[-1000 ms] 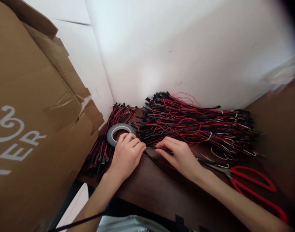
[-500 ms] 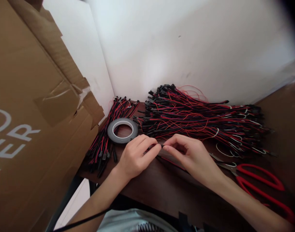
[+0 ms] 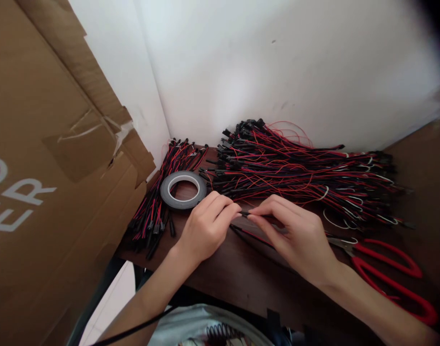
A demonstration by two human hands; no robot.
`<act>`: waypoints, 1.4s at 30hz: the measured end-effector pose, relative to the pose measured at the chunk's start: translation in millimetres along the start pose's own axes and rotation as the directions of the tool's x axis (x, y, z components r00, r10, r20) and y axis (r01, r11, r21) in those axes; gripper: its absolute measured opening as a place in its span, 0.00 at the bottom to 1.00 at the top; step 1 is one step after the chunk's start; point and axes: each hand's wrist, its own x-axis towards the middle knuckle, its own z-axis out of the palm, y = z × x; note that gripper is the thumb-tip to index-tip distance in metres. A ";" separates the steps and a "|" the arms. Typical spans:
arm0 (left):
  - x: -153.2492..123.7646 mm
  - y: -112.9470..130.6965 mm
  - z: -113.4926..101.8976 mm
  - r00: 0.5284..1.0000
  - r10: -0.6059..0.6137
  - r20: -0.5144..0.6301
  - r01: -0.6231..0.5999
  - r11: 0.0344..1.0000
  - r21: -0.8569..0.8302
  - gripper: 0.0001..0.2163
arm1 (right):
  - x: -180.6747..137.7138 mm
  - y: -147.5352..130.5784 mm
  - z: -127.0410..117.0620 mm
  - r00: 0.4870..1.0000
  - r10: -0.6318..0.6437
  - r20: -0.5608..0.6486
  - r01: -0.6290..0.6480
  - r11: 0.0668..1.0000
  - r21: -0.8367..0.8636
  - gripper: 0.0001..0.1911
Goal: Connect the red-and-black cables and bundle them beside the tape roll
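Observation:
Over the front of the dark table, my left hand (image 3: 211, 223) and my right hand (image 3: 294, 230) pinch a thin black cable (image 3: 244, 213) between their fingertips. A short black stretch of it shows in the gap; the rest is hidden by the fingers. Under my right hand, a red and black wire (image 3: 256, 236) runs off to the right. Just behind my left hand lies a roll of grey tape (image 3: 165, 194), flat and partly on a small bundle of wires (image 3: 157, 211).
A large heap of red and black wires (image 3: 285, 168) with connectors lies along the white wall (image 3: 241, 62). Red-handled scissors (image 3: 389, 274) rest at the right. A big cardboard box (image 3: 43, 144) stands close on the left. The brown table (image 3: 220, 269) has its edge near my body.
My hands have moved slightly apart, the right one shifting rightward, and more of the black cable shows between the fingertips. The view has tilted a little.

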 end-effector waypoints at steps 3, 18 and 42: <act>2.4 2.7 -2.1 1.000 0.001 0.028 -0.001 1.000 -0.003 0.03 | -0.5 0.6 0.8 1.000 0.017 0.001 -0.018 1.000 0.016 0.04; 1.3 0.2 -3.5 1.000 -0.025 -0.016 0.024 0.997 -0.075 0.03 | -2.8 -6.1 -6.4 0.995 -0.085 -0.045 0.082 0.994 -0.069 0.06; 15.8 14.5 -23.1 0.995 -0.082 -0.048 0.072 0.979 -0.191 0.01 | 2.5 -23.5 -22.7 0.997 -0.038 -0.066 0.034 0.998 -0.062 0.06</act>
